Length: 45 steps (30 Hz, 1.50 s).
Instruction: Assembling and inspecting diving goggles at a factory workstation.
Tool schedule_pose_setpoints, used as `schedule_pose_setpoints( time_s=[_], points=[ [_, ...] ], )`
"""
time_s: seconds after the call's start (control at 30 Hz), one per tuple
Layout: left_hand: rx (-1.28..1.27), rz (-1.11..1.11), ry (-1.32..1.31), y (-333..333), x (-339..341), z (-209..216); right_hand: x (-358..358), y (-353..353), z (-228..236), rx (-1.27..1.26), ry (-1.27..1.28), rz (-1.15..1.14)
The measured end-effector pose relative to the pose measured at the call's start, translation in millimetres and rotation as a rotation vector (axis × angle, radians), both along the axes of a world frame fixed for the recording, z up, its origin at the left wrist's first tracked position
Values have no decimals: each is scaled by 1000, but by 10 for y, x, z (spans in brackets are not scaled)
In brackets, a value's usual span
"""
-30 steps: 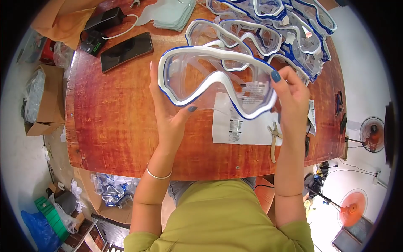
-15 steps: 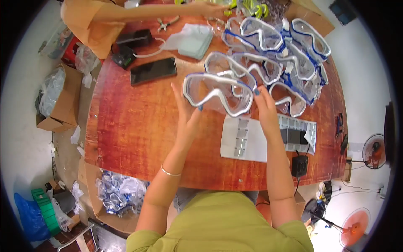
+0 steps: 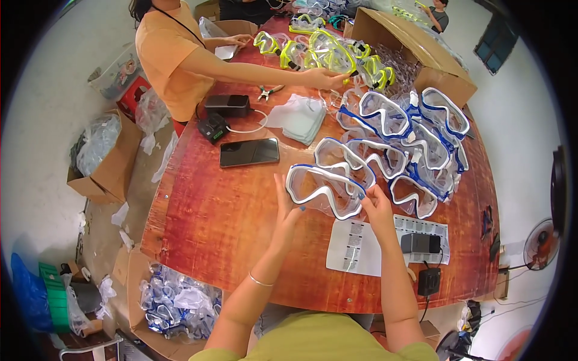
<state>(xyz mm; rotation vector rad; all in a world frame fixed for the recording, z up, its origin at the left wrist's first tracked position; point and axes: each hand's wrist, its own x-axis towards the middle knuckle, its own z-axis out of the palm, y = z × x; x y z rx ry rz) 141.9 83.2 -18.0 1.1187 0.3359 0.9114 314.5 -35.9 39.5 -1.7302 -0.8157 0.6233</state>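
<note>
Reddish wooden table [image 3: 217, 222]: your left hand [image 3: 288, 207] and right hand [image 3: 376, 207] pinch the blue-and-white clear-lens dive mask [image 3: 322, 189]; keep fingertips on the frame, off the lens.

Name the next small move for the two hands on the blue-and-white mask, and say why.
Probably lower the mask onto the blue-framed pile: left hand and right hand hold its ends just beside that pile.

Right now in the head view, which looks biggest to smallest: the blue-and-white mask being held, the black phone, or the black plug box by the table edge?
1. Blue-and-white clear-lens diving mask, held in both hands.
2. Flat black phone, slightly smaller, though it lies farther away.
3. Small black plug box, clearly smallest.
</note>
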Motion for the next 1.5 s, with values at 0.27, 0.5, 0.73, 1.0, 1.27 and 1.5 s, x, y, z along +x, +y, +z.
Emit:
schedule_pose_setpoints(
  time_s=[0.27,0.5,0.73,1.0,1.27,1.5],
  points=[
    [-27,-15,-1,20,12,40,35,25,-58,36,32,-23],
    [-46,-19,-20,0,-36,22,-13,1,-78,36,20,-22],
    [-68,-10,-40,-49,-38,-11,2,-50,-126,62,56,-15],
    [-124,-7,-105,-3,-11,-107,20,-10,-46,97,114,50],
    [-115,71,-15,-60,-26,37,-29,-50,-14,41,104,40],
    [-108,26,-20,-20,-72,14,-38,-50,-11,32,104,65]
  ],
)
